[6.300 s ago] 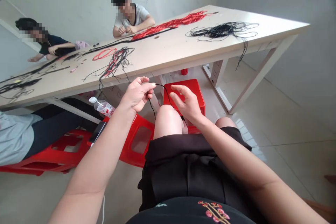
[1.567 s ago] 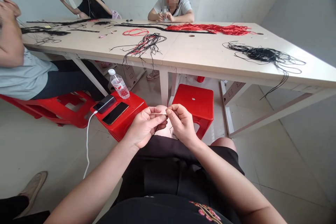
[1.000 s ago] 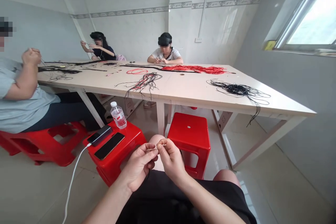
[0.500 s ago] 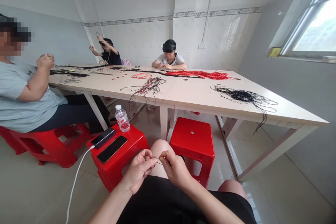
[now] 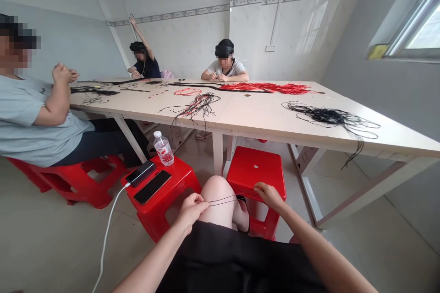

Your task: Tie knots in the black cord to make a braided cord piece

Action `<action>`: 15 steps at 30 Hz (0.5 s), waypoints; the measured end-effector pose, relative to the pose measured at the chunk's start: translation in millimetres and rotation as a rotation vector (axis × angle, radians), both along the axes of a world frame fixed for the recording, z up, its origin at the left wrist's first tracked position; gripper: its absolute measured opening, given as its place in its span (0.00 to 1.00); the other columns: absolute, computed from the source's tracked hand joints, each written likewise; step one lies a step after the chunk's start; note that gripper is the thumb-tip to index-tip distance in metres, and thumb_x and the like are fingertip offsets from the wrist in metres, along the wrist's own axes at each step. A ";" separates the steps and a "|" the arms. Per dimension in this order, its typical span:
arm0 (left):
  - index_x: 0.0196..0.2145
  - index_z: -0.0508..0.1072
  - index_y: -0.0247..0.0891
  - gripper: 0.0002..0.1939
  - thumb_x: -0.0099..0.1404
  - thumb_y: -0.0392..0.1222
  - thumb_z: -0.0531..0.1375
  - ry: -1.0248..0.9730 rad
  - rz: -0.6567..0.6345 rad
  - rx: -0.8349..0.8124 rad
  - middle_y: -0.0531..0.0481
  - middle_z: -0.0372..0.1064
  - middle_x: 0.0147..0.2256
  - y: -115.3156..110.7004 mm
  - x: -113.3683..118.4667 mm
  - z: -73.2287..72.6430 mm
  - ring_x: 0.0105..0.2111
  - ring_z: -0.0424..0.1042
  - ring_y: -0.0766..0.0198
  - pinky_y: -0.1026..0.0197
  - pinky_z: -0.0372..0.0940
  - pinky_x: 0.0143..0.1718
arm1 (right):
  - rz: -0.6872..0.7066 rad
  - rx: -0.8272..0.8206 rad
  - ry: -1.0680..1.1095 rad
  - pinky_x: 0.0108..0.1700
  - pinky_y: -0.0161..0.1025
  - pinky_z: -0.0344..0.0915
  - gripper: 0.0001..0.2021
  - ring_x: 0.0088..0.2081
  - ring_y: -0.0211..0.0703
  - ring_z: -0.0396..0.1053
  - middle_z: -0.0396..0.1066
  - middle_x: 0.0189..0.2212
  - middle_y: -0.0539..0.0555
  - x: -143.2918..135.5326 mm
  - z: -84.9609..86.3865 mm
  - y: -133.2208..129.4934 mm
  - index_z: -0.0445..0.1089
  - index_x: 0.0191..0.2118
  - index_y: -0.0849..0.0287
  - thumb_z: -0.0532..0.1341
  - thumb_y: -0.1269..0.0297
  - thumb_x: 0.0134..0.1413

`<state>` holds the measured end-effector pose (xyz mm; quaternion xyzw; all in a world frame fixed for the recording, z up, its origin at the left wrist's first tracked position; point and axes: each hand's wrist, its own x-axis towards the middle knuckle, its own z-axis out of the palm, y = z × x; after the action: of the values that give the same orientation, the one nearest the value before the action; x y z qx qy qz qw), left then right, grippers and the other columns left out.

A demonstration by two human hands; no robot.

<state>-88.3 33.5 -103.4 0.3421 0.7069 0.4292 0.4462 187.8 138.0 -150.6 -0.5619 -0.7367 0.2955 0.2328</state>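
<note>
A thin black cord (image 5: 222,200) stretches in two strands across my bare knee. My left hand (image 5: 191,208) pinches it at one side, thumb against fingers. Over the front of a red stool, my right hand (image 5: 270,196) is closed on the other end, and the strands between the hands look fairly straight. Whatever lies inside the fingertips is too small to make out.
Bundles of black cord (image 5: 325,115) and red cord (image 5: 275,88) lie on the long table (image 5: 247,112). A red stool (image 5: 256,167) stands at its edge. Another stool (image 5: 184,178) bears a water bottle (image 5: 164,149), a phone (image 5: 153,187) and a power bank (image 5: 140,173). Several people sit around the table.
My hands were close together with a short bit of cord between them. The right hand has moved away to the right, drawing the cord out. The left hand keeps its pinch.
</note>
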 end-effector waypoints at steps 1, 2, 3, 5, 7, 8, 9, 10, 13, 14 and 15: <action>0.22 0.61 0.39 0.10 0.43 0.33 0.60 0.008 0.004 -0.008 0.59 0.57 0.17 0.5 1.7 1.3 0.19 0.57 0.70 0.69 0.48 0.20 | -0.056 0.013 -0.012 0.39 0.42 0.64 0.11 0.38 0.50 0.71 0.74 0.33 0.60 3.8 2.3 3.5 0.72 0.35 0.60 0.53 0.69 0.54; 0.22 0.61 0.39 0.10 0.43 0.33 0.60 0.015 0.004 -0.012 0.59 0.57 0.16 1.0 3.2 2.3 0.19 0.57 0.70 0.69 0.48 0.20 | -0.104 0.036 -0.018 0.41 0.44 0.63 0.11 0.40 0.52 0.70 0.73 0.34 0.62 4.1 5.6 3.9 0.73 0.36 0.62 0.52 0.70 0.54; 0.22 0.61 0.39 0.10 0.43 0.33 0.60 0.023 0.001 -0.014 0.59 0.57 0.16 1.5 4.6 2.8 0.19 0.57 0.70 0.69 0.49 0.19 | -0.135 0.066 -0.014 0.43 0.46 0.63 0.12 0.42 0.54 0.69 0.72 0.36 0.64 0.2 9.2 0.6 0.72 0.37 0.63 0.51 0.71 0.55; 0.22 0.62 0.39 0.09 0.43 0.33 0.61 0.050 -0.002 -0.019 0.58 0.58 0.16 2.4 6.9 3.1 0.19 0.58 0.70 0.69 0.49 0.19 | -0.131 0.124 0.011 0.48 0.48 0.61 0.14 0.46 0.55 0.67 0.71 0.39 0.66 -20.4 15.8 -17.7 0.72 0.39 0.63 0.49 0.72 0.56; 0.22 0.62 0.39 0.09 0.43 0.34 0.62 0.079 -0.005 -0.018 0.58 0.59 0.16 2.8 8.5 3.1 0.19 0.58 0.70 0.69 0.50 0.19 | -0.019 0.143 0.055 0.49 0.45 0.61 0.10 0.46 0.51 0.67 0.71 0.39 0.62 -53.0 18.9 -48.3 0.72 0.38 0.60 0.53 0.70 0.56; 0.22 0.63 0.39 0.09 0.43 0.34 0.62 0.088 -0.010 -0.012 0.58 0.59 0.16 2.5 9.1 3.1 0.19 0.58 0.70 0.69 0.51 0.19 | 0.049 0.136 0.080 0.49 0.42 0.62 0.09 0.45 0.48 0.67 0.71 0.40 0.58 -70.4 19.1 -65.7 0.71 0.39 0.57 0.56 0.70 0.54; 0.22 0.63 0.38 0.09 0.44 0.34 0.62 0.087 -0.022 -0.003 0.58 0.59 0.16 1.9 9.5 3.0 0.19 0.58 0.70 0.69 0.50 0.19 | 0.117 0.123 0.114 0.46 0.42 0.63 0.09 0.44 0.48 0.68 0.71 0.40 0.58 -86.6 18.8 -82.8 0.71 0.40 0.57 0.56 0.70 0.54; 0.22 0.63 0.38 0.09 0.44 0.34 0.62 0.077 -0.038 0.011 0.58 0.59 0.16 0.8 9.9 2.8 0.18 0.58 0.71 0.69 0.50 0.18 | 0.184 0.101 0.177 0.44 0.44 0.65 0.10 0.41 0.49 0.68 0.70 0.39 0.60 -100.2 18.2 -98.6 0.70 0.40 0.60 0.54 0.71 0.55; 0.22 0.63 0.38 0.09 0.45 0.35 0.63 0.034 -0.095 0.028 0.58 0.59 0.17 -5.4 10.6 1.1 0.17 0.57 0.72 0.69 0.50 0.18 | 0.382 -0.031 0.253 0.33 0.39 0.66 0.07 0.30 0.43 0.69 0.72 0.29 0.54 -121.1 16.0 -132.2 0.70 0.32 0.58 0.56 0.75 0.52; 0.22 0.63 0.38 0.10 0.45 0.36 0.63 0.025 -0.101 0.020 0.58 0.59 0.17 -8.3 10.9 0.3 0.17 0.57 0.73 0.69 0.50 0.17 | 0.477 -0.080 0.271 0.30 0.35 0.65 0.07 0.26 0.40 0.68 0.71 0.25 0.50 -122.4 15.3 -138.5 0.70 0.28 0.57 0.59 0.75 0.48; 0.22 0.63 0.38 0.11 0.44 0.36 0.64 0.014 -0.097 0.007 0.58 0.59 0.17 -11.7 11.1 -0.6 0.17 0.57 0.73 0.69 0.49 0.17 | 0.569 -0.121 0.291 0.27 0.33 0.64 0.07 0.24 0.37 0.67 0.69 0.21 0.46 -122.1 14.6 -142.9 0.69 0.25 0.56 0.62 0.76 0.45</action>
<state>-77.2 21.8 -104.0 0.3803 0.6912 0.4072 0.4602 65.7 -4.9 -136.1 -0.2982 -0.8042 0.4693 0.2099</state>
